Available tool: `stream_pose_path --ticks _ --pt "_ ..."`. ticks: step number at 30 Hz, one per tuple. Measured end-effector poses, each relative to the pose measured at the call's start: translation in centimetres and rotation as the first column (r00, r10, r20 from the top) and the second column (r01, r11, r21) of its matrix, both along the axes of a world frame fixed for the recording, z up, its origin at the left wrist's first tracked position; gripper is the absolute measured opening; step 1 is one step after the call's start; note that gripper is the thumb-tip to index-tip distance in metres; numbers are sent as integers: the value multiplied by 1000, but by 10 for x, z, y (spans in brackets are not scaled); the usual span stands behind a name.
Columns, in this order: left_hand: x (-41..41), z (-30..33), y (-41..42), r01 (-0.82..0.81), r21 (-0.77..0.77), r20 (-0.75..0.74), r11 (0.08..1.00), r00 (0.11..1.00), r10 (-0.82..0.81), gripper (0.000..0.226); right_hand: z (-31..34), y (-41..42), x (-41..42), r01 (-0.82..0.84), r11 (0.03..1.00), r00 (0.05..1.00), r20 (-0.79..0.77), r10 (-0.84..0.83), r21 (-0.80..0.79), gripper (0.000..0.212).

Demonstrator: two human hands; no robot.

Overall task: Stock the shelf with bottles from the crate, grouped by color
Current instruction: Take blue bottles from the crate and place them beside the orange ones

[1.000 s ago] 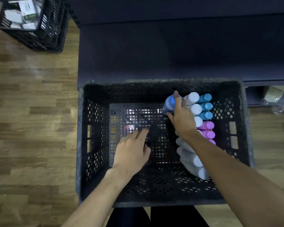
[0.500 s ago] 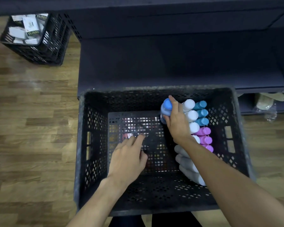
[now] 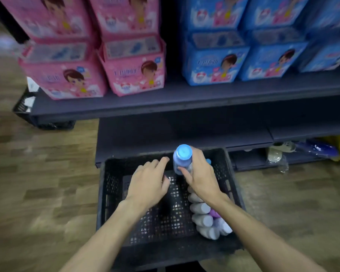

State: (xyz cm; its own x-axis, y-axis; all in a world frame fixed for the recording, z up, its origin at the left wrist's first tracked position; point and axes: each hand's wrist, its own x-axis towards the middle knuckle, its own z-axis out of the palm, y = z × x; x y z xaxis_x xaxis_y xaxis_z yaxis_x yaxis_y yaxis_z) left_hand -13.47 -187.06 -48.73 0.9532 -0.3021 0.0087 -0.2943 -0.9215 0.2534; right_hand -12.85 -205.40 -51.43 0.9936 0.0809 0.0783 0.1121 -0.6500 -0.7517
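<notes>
My right hand grips a bottle with a blue cap, held upright above the far side of the black crate. My left hand hovers over the crate's middle with loose fingers, holding nothing, just left of the bottle. Several white-capped bottles and a purple one lie along the crate's right side, partly hidden by my right forearm. A dark lower shelf lies behind the crate.
An upper shelf carries pink packs on the left and blue packs on the right. Another black crate sits on the wooden floor at far left. Bagged items lie under the shelf at right.
My right hand has lifted the blue-capped bottle up out of the row in the crate. My left hand has moved forward beside it. The view has tilted up to show the stocked shelf.
</notes>
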Motion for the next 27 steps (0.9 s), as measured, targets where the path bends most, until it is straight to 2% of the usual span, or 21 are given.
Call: stream_pose_path --ticks 3,9,14,21,27 --pt "10 34 -4 1 -10 46 1000 999 -1 41 47 -7 -1 -43 999 995 90 44 -13 54" --pt "28 96 -6 16 16 165 1000 986 -18 46 133 -12 9 -60 992 965 249 85 -108 54" --pt "55 160 3 28 2 366 1000 930 -27 35 202 -17 28 -31 987 916 390 92 -159 58" --pt "76 252 14 43 25 545 999 837 -49 43 297 -11 50 -60 991 876 470 108 -116 61" --pt "85 324 22 33 78 638 996 766 -76 33 368 0 69 -35 995 854 515 78 -92 56"
